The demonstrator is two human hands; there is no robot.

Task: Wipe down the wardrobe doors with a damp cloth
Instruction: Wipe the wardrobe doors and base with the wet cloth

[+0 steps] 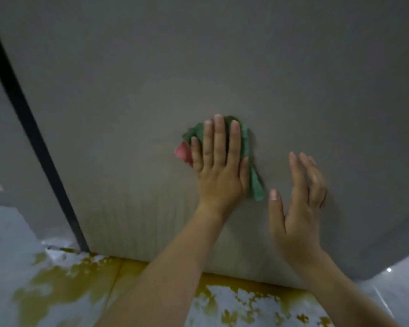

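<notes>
Down at the bottom, closest to us, two bare arms are reaching up and forward over the floor (57,286), which is looking shiny and pale with big yellow-brown patches on it. The right hand (298,208) is hanging in the air just in front of the door, a little lower and to the right of the other hand. Its fingers are lying straight and loose, its thumb is sticking up on its own, and it is holding nothing. It is hard to tell if its far fingertips are touching the door or not. A bit farther on, the left hand (219,166) is lying flat with its fingers straight and a little spread, and it is pressing a green cloth (246,142) against the wardrobe door (198,67). The cloth is bunched up under the palm and fingers, sticking out above the fingertips and hanging down in a thin tail on the right side of the hand. A small pink bit (181,151) is poking out on the left side of the hand, next to the little finger; it is too blurry to tell what it is. The door is plain and grey, filling most of the view. Along its left side a dark strip (31,128) is running down to the floor, with another grey panel (7,142) beyond it.
</notes>
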